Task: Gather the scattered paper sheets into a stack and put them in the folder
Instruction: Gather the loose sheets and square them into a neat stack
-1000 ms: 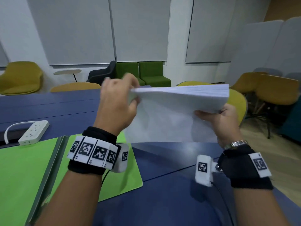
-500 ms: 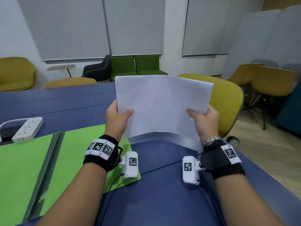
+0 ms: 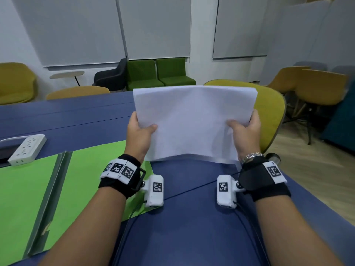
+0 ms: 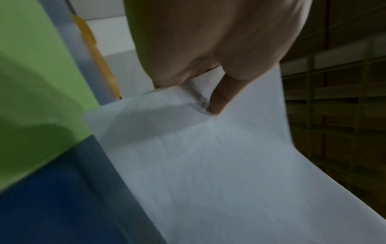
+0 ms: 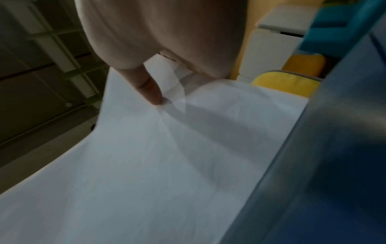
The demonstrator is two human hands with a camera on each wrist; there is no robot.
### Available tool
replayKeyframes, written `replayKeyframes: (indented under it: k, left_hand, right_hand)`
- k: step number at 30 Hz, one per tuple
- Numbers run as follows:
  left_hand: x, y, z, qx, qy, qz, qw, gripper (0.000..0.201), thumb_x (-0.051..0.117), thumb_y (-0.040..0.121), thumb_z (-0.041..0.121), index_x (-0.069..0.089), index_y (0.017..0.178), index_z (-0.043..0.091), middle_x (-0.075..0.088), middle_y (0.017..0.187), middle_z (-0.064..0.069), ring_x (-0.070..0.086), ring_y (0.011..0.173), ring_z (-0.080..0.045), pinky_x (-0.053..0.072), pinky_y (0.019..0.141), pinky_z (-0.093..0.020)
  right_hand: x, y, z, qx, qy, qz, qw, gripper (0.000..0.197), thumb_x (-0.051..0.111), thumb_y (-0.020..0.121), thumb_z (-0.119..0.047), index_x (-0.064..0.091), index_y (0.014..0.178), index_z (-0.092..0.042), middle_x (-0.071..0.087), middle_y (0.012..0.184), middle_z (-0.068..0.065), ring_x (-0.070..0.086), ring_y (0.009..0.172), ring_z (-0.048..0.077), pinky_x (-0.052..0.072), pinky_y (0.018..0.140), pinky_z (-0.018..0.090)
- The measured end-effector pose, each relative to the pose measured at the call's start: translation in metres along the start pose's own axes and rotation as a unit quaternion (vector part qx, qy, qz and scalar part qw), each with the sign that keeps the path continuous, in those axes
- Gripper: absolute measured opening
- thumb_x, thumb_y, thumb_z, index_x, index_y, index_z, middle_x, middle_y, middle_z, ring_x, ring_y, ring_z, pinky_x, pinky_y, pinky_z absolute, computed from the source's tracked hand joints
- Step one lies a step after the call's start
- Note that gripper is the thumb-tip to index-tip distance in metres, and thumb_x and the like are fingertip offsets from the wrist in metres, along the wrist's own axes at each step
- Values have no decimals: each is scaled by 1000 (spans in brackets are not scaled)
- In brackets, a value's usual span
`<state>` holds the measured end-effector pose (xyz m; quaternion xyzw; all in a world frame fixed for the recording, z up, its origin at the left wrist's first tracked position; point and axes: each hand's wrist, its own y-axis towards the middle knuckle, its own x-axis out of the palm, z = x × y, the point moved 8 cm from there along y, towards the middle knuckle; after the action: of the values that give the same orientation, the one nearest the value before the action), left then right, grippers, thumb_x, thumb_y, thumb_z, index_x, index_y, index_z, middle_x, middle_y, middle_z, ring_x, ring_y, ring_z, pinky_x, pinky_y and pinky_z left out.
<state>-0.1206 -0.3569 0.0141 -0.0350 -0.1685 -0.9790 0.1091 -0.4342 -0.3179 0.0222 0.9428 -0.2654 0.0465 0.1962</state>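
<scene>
The paper stack now stands upright on its lower edge against the blue table, where a second ago it was held up level in the air — so it looks like the sheets are being squared by tapping. The left hand pinches the left edge, thumb in front and fingers behind; the right hand grips the right edge likewise, creasing the paper slightly under the thumb. The open green folder lies flat just to the left, empty — gathering seems done, and filing is what remains.
</scene>
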Motion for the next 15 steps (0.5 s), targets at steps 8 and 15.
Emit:
replayKeyframes:
  k: [8,15]
  left_hand:
    - [21,-9,-17,-18,15,12,1000,37,53,91,-8,48,116,19,64,110,10,65,102,-13,54,90,-31]
    - [17,-4,-35,-74,-3,2,997,40,63,89,-8,56,110,26,70,116,3,69,108,-19,56,98,-44]
  right_hand:
    - [-2,1,20,41,-29,17,999,34,64,80,1,57,100,-25,69,99,-11,67,90,11,50,78,27]
    - [-9,3,30,90,-2,-3,996,35,67,77,8,65,100,-18,72,96,-4,66,84,15,51,71,28]
